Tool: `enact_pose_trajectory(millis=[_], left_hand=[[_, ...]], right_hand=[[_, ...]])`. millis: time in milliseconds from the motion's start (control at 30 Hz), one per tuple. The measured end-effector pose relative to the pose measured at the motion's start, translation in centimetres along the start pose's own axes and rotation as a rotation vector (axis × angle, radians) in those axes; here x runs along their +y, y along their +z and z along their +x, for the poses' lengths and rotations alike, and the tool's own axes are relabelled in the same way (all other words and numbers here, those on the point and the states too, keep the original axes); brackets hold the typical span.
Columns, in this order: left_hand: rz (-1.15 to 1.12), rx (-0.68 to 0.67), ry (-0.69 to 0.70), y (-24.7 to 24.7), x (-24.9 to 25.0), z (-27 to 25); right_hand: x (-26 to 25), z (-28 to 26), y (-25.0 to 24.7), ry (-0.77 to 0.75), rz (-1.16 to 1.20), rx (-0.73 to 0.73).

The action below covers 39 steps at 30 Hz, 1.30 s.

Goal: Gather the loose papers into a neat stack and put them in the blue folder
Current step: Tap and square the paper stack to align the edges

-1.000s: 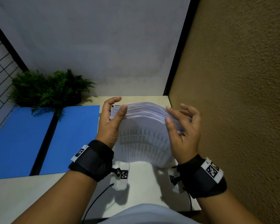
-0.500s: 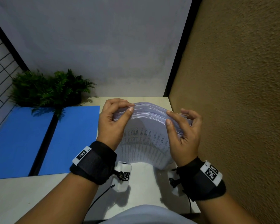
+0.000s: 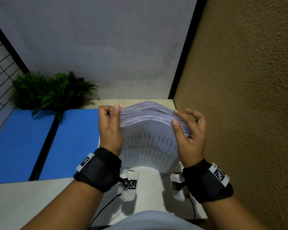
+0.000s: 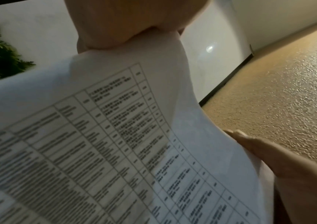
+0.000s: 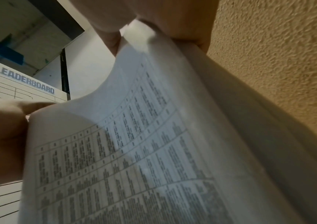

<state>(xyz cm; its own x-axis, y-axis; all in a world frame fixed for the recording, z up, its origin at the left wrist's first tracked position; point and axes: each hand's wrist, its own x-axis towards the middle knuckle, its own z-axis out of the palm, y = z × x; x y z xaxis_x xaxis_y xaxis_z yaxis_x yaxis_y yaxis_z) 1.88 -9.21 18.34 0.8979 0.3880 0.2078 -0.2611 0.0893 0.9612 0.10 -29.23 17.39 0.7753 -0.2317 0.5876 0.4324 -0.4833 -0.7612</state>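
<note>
Squaring step: both hands hold the papers (image 3: 150, 130) upright on their lower edge, printed table facing the person; top edges are still stepped and fanned, so by my reading the stack is not yet neat.
Blue folder (image 3: 40, 143): lies open and flat on the table, left of the left-hand grip, apart from the papers; a fern (image 3: 48, 92) sits at its far edge.
Left hand (image 3: 109, 128): fingers curled, thumb and fingertips pinching the upper left corner of the sheaf; the left wrist view shows the thumb pressed on the front sheet.
Papers, between the grips: many thin sheets, bowed into an arch toward the far wall; the top edge rises between the two pinches and sags toward each.
Handling, judged: light, floppy, smooth-faced; sheets likely slide on one another, so a loose pinch lets them fan. Edges crease easily if squeezed hard.
Where to take hold, judged: the two side edges near the top, as now, for tapping square; for carrying to the folder, a grip lower down each side with thumbs on the front sheet should stop the bowing.
Right hand (image 3: 189, 131): thumb on the front sheet, fingers curled behind the upper right corner, pinching it; outer fingers look spread and loose.
Right of the grip: rough tan wall (image 3: 248, 113), close beside the hand.
</note>
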Motion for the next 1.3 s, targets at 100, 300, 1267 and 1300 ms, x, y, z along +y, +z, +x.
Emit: enact_pose_trajectory(millis=[100, 300, 1267, 1300], left_hand=[[0.082, 0.047, 0.018, 0.2, -0.1, 0.2], [0.057, -0.003, -0.004, -0.3, 0.0, 0.4], [0.297, -0.032, 0.16, 0.2, -0.3, 0.7], [0.244, -0.001, 0.115, 0.1, -0.3, 0.8]], right_hand=[[0.2, 0.0, 0.0, -0.001, -0.015, 0.007], [0.3, 0.1, 0.0, 0.02, -0.04, 0.009], [0.4, 0.2, 0.4, 0.025, 0.047, 0.126], [0.4, 0.3, 0.4, 0.021, 0.051, 0.128]])
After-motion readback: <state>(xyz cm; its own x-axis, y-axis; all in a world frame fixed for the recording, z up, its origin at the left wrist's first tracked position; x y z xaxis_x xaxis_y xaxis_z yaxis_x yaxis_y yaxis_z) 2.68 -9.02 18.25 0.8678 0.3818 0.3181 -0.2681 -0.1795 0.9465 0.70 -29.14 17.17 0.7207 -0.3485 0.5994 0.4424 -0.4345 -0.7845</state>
